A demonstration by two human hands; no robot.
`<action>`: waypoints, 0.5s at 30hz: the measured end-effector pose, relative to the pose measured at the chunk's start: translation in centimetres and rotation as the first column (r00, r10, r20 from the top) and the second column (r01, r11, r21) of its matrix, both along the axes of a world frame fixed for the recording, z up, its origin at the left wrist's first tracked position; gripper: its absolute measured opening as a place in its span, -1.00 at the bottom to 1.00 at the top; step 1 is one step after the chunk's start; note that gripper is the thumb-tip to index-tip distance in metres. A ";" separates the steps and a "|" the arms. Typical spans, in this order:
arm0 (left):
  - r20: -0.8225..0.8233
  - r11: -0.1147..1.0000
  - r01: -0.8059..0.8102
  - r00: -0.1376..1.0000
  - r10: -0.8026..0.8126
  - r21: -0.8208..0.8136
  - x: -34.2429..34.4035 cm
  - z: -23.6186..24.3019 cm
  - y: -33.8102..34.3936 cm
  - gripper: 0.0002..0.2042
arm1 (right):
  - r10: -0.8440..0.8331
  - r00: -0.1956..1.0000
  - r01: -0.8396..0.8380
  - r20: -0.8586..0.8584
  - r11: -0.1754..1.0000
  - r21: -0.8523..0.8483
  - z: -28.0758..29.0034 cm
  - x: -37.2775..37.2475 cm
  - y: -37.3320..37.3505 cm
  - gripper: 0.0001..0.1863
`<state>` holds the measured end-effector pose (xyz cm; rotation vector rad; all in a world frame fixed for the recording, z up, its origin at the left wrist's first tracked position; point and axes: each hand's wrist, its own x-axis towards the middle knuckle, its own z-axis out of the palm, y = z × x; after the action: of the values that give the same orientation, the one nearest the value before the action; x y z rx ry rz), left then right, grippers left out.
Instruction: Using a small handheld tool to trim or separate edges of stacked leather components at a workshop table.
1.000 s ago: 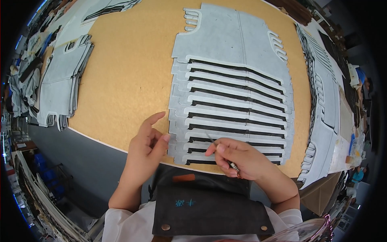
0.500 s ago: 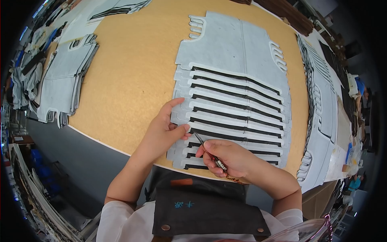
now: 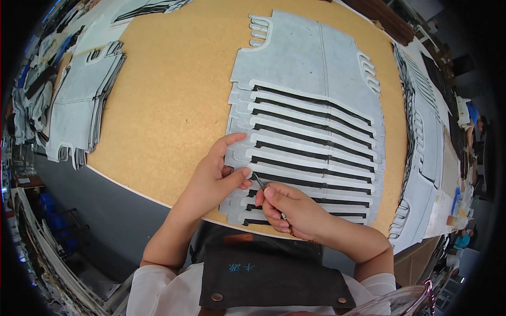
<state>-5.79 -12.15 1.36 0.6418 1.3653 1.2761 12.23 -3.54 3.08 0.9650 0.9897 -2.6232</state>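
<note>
Overlapping grey leather-like panels lie in a staggered row on the table, their pale edges alternating with black strips. At the left edge of a lower panel, my left hand is closed, thumb on top and fingers beneath, with the index finger stretched along the panels. My right hand is closed round a slim pointed tool with a metal tip; the fingers hide most of its handle. The tip meets the pale edge close to my left thumb. Whether it presses into the material cannot be made out.
A stack of similar grey panels lies at the table's left, near its edge. Another long stack runs along the right. Brown folded material sits at the far right. The tan table has a pale front edge.
The pointed tool's tip has come closer to my left thumb, and less of its handle shows in my right hand. Both hands and the panels appear slightly lower in view.
</note>
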 end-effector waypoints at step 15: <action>0.017 1.000 0.019 1.000 -0.019 -0.002 -0.2 0.2 0.0 -0.44 | -0.009 1.000 0.009 -0.008 1.000 -0.002 -0.1 0.0 0.0 -0.67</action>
<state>-5.95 -12.17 1.58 0.6404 1.3436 1.2622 12.23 -3.58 2.94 0.9621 0.9866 -2.6366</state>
